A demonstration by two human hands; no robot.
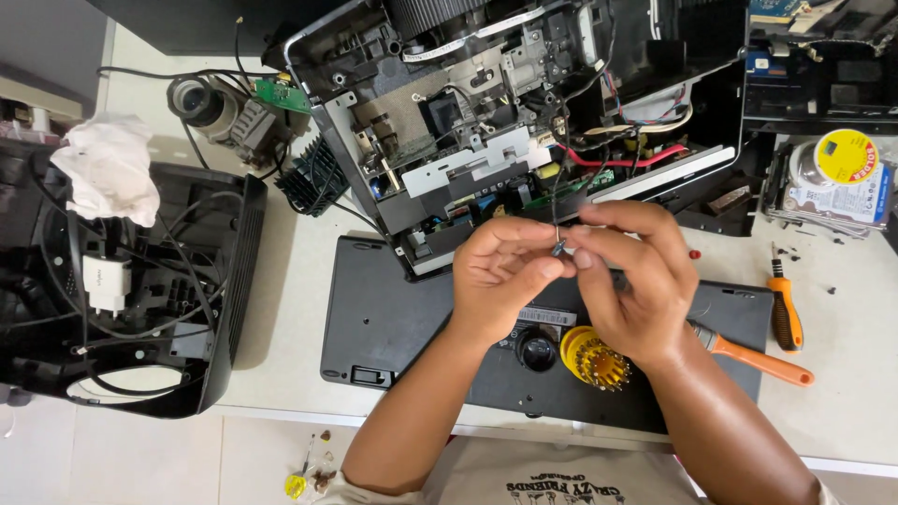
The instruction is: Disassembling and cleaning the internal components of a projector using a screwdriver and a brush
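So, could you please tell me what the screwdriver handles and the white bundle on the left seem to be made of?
Screwdriver handles: probably plastic with rubbery grip, given the smooth orange with black bands. White bundle: looks like tissue or thin cloth, being crumpled and matte.

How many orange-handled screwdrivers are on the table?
2: a short orange-and-black-handled screwdriver lies right of the hands, and a longer orange-handled screwdriver sticks out from under the right hand. Others may be hidden.

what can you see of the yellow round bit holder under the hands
The yellow bit holder is a round plastic-looking disc with small metal bits standing upright in a ring of holes. It rests on the flat black panel, beside a black round knob. The right hand hides its upper right part.
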